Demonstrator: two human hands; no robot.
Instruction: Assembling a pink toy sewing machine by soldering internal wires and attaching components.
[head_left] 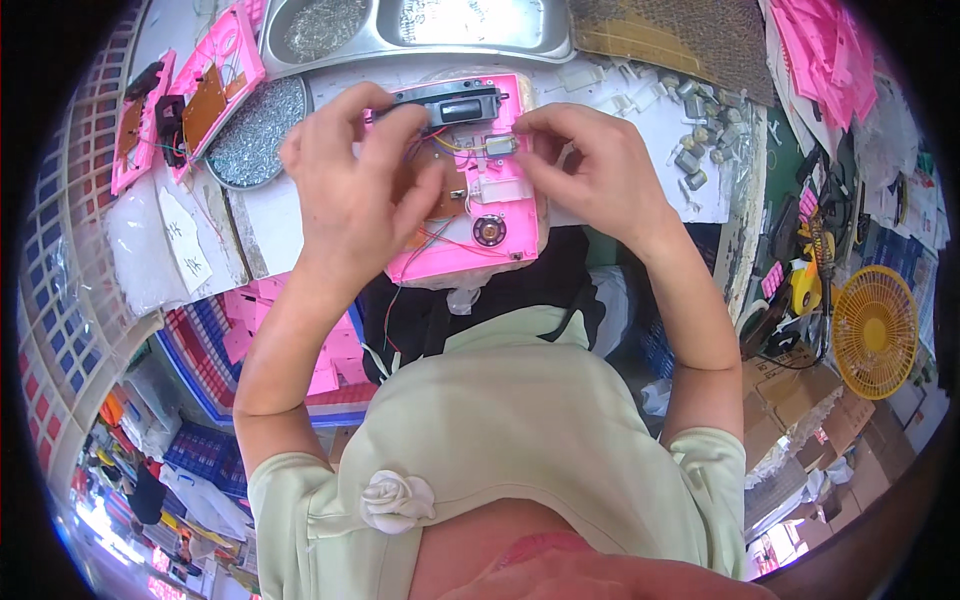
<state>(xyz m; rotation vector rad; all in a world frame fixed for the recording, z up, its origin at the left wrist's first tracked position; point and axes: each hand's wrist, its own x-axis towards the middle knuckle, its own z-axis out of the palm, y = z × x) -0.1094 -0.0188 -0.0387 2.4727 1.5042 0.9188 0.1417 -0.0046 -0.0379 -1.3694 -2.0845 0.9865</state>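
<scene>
A pink plastic housing (412, 264) lies open at the table's near edge, with a round speaker (489, 231) and thin wires inside. Across its far end sits a black plastic module (468, 108). My left hand (350, 185) has its curled fingers on the module's left end; the thumb hangs over a brown circuit board (448, 203). A small silver motor (500, 146) with wires attached sits in the right part of the housing. My right hand (603, 172) closes its thumb and index finger at the motor's right end, partly hiding the contact.
Metal trays (420, 50) stand behind the housing. A round dish of small metal pieces (262, 135) is at left, beside wired pink housings (215, 85). Several small motors (700, 135) lie at right. A blue-red basket of pink parts (335, 355) sits below; a yellow fan (874, 332) is far right.
</scene>
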